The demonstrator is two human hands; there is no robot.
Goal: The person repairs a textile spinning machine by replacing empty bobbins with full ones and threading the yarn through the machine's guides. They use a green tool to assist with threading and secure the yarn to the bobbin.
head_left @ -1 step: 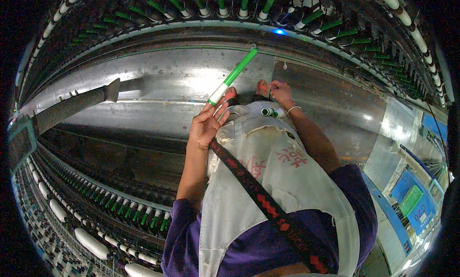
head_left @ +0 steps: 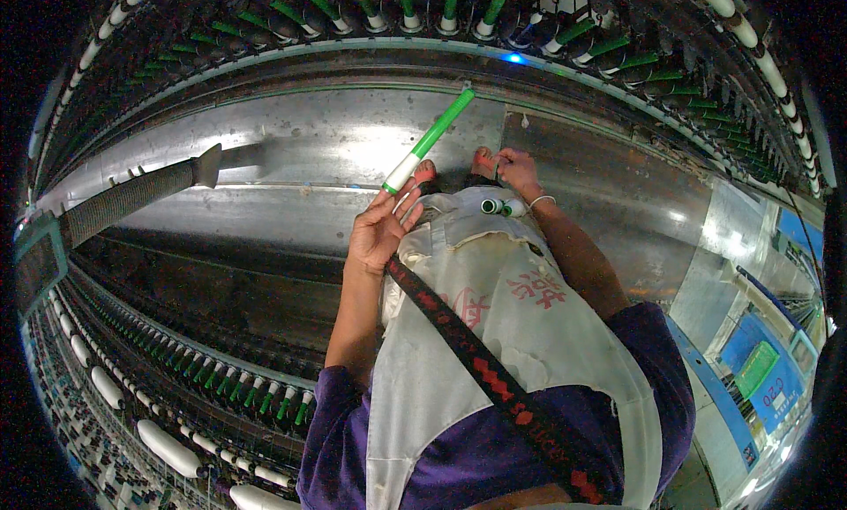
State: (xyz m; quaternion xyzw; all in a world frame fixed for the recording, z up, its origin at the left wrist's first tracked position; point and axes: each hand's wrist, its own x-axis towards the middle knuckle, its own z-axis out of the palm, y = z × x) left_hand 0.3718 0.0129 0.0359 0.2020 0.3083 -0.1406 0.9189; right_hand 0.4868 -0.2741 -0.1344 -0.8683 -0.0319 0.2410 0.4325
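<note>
My left hand (head_left: 378, 232) is closed on a spinning bobbin (head_left: 432, 139), a long green tube with white yarn wound round its lower part. It tilts up and away to the right from my fingertips. To the right, my right hand (head_left: 519, 171) has its fingers pinched together above the apron's upper edge; whatever is between them is too small to make out. Between my hands, a couple of green-and-white bobbin ends (head_left: 491, 206) stick out of the pocket of my white apron (head_left: 450, 360). A black strap (head_left: 472, 356) with red patterns crosses the apron.
Beyond the metal floor (head_left: 300, 139), a spinning frame carries a row of green bobbins (head_left: 408, 7) with a blue light (head_left: 514, 58) below. Another bobbin row (head_left: 238, 382) runs at lower left. A ribbed hose (head_left: 132, 201) juts in from the left. A green basket (head_left: 757, 369) stands right.
</note>
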